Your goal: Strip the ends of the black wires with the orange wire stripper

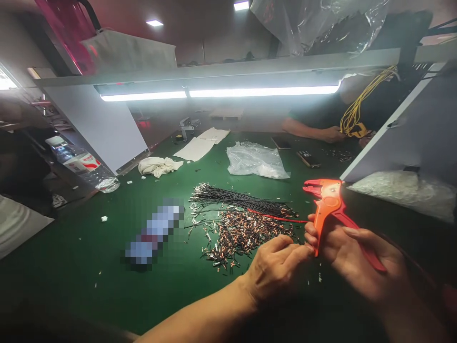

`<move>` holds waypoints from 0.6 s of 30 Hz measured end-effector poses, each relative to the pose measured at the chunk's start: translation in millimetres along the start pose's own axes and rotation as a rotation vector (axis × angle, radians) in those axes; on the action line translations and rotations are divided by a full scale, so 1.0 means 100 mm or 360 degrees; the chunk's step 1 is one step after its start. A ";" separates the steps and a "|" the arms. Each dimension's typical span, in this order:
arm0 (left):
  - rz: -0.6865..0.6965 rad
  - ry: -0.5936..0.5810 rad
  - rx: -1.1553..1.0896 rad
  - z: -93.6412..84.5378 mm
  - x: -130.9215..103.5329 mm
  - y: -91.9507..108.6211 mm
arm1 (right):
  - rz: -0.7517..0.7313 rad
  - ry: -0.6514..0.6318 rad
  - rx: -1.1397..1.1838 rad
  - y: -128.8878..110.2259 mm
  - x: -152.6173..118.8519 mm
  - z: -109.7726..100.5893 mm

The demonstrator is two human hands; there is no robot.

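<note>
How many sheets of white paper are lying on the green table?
2. One larger white sheet lies at the far side of the green table; a smaller white sheet lies just behind it, overlapping its corner. Others may be hidden.

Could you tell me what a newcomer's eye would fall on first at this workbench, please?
Most striking is the bright orange wire stripper, held in the right hand at lower right, with the left hand pinched close against its lower edge. Just left of it, on the green table, lie a bundle of black wires and a glinting heap of small metal terminals. Across the table, another person's hands work on yellow wires.
</note>
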State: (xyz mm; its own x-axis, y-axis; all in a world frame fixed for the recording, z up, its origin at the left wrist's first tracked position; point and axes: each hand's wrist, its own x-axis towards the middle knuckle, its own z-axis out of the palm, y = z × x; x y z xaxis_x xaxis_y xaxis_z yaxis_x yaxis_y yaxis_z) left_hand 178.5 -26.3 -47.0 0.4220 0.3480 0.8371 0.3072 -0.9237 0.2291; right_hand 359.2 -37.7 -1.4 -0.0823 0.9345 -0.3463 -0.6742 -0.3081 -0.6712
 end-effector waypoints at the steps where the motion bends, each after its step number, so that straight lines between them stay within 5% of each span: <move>1: -0.0016 0.0010 -0.0011 0.00 0.00 -0.01 | -0.0005 -0.0045 -0.0013 0.01 0.00 -0.03; 10: -0.0456 0.0202 -0.0209 0.01 -0.05 -0.01 | -0.0040 -0.0303 -0.0195 0.02 -0.01 -0.07; 18: -0.0343 0.0154 -0.0297 0.00 -0.02 -0.03 | 0.0002 -0.0296 -0.0175 0.02 0.02 -0.11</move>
State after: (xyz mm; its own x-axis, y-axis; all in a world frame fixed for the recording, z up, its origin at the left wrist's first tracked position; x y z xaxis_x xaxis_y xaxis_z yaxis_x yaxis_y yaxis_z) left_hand 176.9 -24.1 -49.3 0.2781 0.5303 0.8009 0.2148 -0.8470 0.4863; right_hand 366.0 -38.8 -10.8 -0.2237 0.9478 -0.2272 -0.5909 -0.3173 -0.7417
